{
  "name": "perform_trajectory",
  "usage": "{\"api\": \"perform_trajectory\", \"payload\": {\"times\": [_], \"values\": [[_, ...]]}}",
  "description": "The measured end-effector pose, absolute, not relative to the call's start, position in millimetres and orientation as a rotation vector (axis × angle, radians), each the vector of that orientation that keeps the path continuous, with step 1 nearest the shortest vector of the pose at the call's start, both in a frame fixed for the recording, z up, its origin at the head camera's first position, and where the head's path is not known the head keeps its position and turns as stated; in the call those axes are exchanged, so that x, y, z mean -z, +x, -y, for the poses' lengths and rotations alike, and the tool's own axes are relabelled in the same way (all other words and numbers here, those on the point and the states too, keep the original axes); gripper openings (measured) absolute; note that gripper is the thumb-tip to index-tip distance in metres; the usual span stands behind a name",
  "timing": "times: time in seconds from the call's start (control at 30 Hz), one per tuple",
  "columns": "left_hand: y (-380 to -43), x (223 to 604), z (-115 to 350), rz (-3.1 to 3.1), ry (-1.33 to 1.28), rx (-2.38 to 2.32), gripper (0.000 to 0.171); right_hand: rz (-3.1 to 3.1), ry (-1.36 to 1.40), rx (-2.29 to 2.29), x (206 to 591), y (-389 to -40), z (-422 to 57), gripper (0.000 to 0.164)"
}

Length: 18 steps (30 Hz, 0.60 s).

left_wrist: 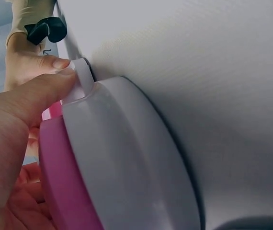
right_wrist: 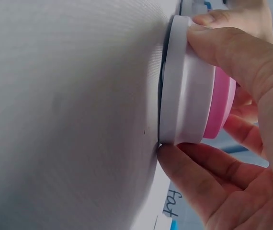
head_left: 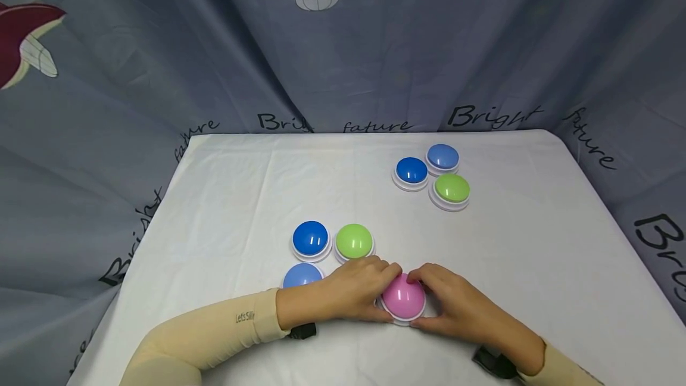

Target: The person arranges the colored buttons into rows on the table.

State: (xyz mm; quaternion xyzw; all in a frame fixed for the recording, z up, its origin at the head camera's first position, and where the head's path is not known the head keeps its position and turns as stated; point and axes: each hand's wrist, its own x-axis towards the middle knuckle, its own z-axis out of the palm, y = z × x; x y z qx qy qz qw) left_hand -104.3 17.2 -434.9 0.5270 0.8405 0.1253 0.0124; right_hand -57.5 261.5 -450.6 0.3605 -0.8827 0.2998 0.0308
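Observation:
A pink push button point(head_left: 404, 296) with a white round base sits on the white cloth, between both hands. My left hand point(head_left: 359, 292) holds its left side, thumb at the near edge and fingers at the far edge. On the opposite side my right hand point(head_left: 455, 302) grips the base between thumb point(right_wrist: 222, 43) and fingers. In the left wrist view, another pink-domed button point(left_wrist: 127, 158) stands close under the left hand; the head view hides it. Beside that hand are a light blue button point(head_left: 302, 274), partly covered, a dark blue button point(head_left: 311, 239) and a green button point(head_left: 354, 241).
Farther back on the right stand a dark blue button point(head_left: 411, 170), a light blue button point(head_left: 442, 156) and a green button point(head_left: 452, 188), grouped closely. A grey printed curtain point(head_left: 343, 64) hangs behind the white-covered table point(head_left: 230, 195).

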Motion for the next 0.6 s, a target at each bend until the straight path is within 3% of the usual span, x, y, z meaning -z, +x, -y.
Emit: {"api": "perform_trajectory", "payload": {"times": [0.6], "values": [[-114, 427, -23, -2.549, 1.552, -0.380, 0.078, 2.865, 1.139, -1.066, 438, -69, -270, 0.076]]}}
